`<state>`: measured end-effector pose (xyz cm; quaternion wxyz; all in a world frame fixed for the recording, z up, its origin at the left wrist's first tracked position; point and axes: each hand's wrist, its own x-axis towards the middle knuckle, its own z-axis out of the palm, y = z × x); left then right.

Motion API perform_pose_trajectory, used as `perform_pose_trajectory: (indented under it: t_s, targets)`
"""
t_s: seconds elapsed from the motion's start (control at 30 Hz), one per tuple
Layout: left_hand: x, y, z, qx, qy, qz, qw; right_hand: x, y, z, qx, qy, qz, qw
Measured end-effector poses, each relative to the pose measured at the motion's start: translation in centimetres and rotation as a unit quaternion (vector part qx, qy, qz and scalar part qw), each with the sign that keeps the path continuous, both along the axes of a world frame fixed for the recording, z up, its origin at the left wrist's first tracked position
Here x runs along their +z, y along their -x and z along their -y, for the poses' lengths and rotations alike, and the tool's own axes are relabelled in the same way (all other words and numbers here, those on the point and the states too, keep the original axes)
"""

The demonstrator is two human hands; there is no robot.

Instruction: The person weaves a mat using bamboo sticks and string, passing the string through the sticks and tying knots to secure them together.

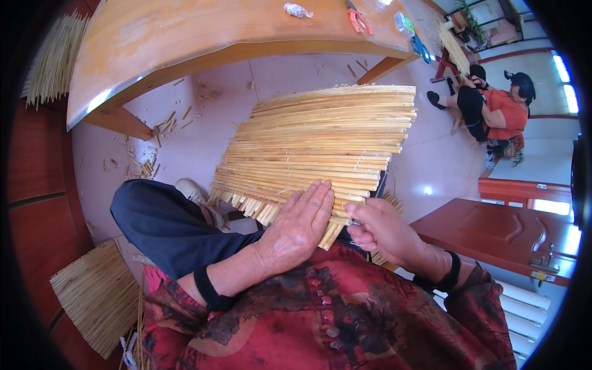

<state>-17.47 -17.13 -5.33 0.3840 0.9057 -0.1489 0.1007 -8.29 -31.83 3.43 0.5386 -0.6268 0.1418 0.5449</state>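
A mat of pale yellow reed stalks (320,132), bound side by side with thin thread, lies across my lap. My left hand (299,225) rests flat on its near edge, fingers stretched out and held together. At the near right corner, my right hand (379,228) is closed with the thumb against the stalk ends. What its curled fingers pinch is hidden. A few short stalks (332,235) stick out toward me between the two hands. Loose bits of white thread (361,159) show on the mat's right part.
Beyond the mat stands a wooden table (185,37) bearing red-handled pliers (359,21), blue scissors (420,49), a small box (404,23) and a silvery bundle (297,10). Cut reed pieces (148,163) litter the floor. Another mat (98,296) leans at left; a person (502,114) sits at far right.
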Motion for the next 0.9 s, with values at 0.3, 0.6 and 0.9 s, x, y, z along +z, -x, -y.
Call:
perform_pose_trajectory:
  t_s: [0.3,0.6,0.9]
  targets:
    - [0.7,0.1,-0.8,0.044,-0.034,0.011,0.998,0.8,-1.2,-0.3,0.080,-0.029,0.017,0.996]
    - [-0.3,2.7,-3.3,0.208,0.093,0.099,0.969,4.4,-3.8,-2.2,0.393,-0.008,0.718,0.575]
    - [-0.3,3.4,-4.0,0.179,0.104,0.149,0.967,-0.2,-3.6,-8.3,0.521,-0.102,0.535,0.657]
